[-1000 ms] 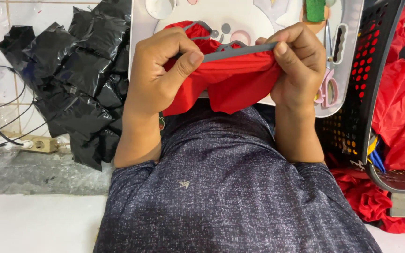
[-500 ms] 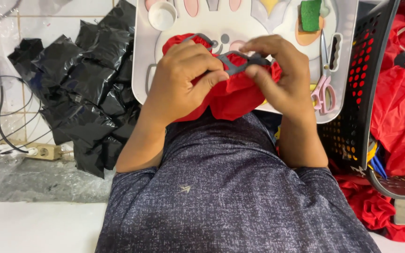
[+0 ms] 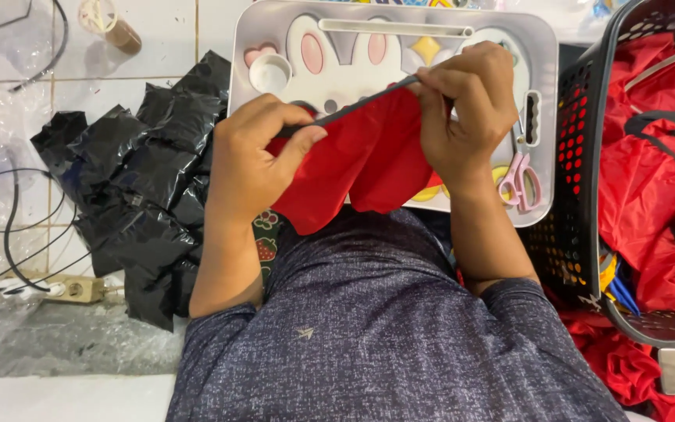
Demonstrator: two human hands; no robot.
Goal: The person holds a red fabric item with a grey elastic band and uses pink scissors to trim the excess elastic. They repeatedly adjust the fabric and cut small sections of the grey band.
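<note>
- Holding a red cloth [image 3: 361,160] over the tray [image 3: 275,31], you have both hands clamped on its top edge, where a grey strap [image 3: 353,107] runs.
- Your left hand [image 3: 255,160] sits over the tray's lower left corner, fingers curled shut, thumb pressing the strap's left end against the cloth.
- Your right hand [image 3: 462,109] is over the tray's middle right, fingers closed and pinching the strap's right end, higher up the tray than the left hand.
- Between the two grips the strap is pulled taut and slopes up toward the right hand.
- Below the strap the cloth hangs in folds between your hands, its bottom edge reaching just past the tray's near rim, over your lap.
- Pink scissors [image 3: 521,180] lie on the tray's right side, just beside your right wrist and not touching the cloth.
- Left of the tray, a heap of black bags [image 3: 138,180] lies on the floor, close to your left forearm.
- Right of the tray stands a black basket [image 3: 580,156] with more red fabric in it.
</note>
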